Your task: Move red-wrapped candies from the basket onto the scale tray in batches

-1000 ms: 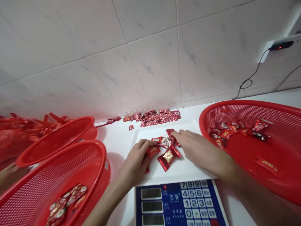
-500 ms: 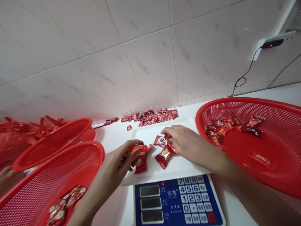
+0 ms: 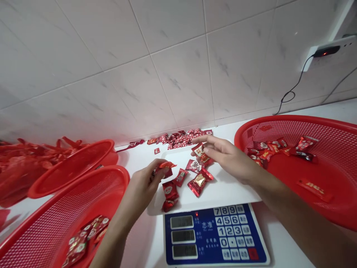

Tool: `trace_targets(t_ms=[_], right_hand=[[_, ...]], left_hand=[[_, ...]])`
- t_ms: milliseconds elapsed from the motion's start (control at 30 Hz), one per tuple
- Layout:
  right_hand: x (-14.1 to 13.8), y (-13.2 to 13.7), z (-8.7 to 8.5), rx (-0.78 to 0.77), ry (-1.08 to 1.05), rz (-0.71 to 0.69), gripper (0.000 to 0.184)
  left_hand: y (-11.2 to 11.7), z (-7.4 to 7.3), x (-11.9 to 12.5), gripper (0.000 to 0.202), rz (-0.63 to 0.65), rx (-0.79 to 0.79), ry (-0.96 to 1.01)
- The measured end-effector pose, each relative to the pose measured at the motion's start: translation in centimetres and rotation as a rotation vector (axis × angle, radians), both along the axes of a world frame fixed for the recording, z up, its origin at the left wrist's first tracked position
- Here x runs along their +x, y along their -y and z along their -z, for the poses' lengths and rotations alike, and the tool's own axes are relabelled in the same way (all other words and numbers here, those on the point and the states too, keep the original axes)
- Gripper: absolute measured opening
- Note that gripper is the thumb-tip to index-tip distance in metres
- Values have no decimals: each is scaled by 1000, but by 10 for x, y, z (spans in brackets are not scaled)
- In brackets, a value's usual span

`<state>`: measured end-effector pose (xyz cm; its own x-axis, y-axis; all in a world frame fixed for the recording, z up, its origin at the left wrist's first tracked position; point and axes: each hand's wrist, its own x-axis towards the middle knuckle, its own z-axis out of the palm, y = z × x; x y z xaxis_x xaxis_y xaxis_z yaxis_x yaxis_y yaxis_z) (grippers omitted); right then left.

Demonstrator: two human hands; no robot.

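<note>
My left hand (image 3: 149, 180) is closed on red-wrapped candies (image 3: 166, 166) over the left side of the white scale tray (image 3: 217, 199). Over the tray's far right part, my right hand (image 3: 223, 156) pinches a red and gold candy (image 3: 199, 150) between fingers and thumb. Several wrapped candies lie between and below the hands, among them a shiny red one with a gold patch (image 3: 200, 181) and a dark red one with a white patch (image 3: 193, 166). The tray sits on a digital scale with a blue keypad panel (image 3: 208, 236).
Red mesh baskets stand on both sides, the right one (image 3: 281, 118) and the near left one (image 3: 117, 172), each holding candies. Another red basket (image 3: 108, 146) and red bags (image 3: 36, 160) are farther left. Small red packets (image 3: 178, 139) lie along the tiled wall. A black cable (image 3: 297, 83) hangs from a socket.
My left hand has drawn back left, leaving candies on the tray uncovered. My right hand has risen slightly with a candy between its fingers. A person's hand at the far left is gone from view.
</note>
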<state>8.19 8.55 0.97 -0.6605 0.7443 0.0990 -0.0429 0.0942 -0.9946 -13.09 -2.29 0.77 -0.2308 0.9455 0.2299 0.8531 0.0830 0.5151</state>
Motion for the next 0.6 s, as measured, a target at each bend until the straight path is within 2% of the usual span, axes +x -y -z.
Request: trace_targets(t_ms=[133,233,367,500,533,600], right_hand=[[-2,3,-1,-197,-143,-156,32],[-2,8,-5,-256,-238,-223,35],[-2,13,-9,-214,-241,-161,41],[-4,12,-7,-130,-174,-95,45],[-4,12,-6,-75,-153,-53,45],[-2,11,-3,83,-73,27,46]], left_hand=[[3,5,-3,35,-21,-90,-71],[4,14,-6,37,-48,-72,-35],[12,16,-12,36,-53,-25,10],[33,3,-22,34,-138,152,-46],[39,0,-23,35,-138,148,-62],[48,-4,-23,39,-79,8,-61]])
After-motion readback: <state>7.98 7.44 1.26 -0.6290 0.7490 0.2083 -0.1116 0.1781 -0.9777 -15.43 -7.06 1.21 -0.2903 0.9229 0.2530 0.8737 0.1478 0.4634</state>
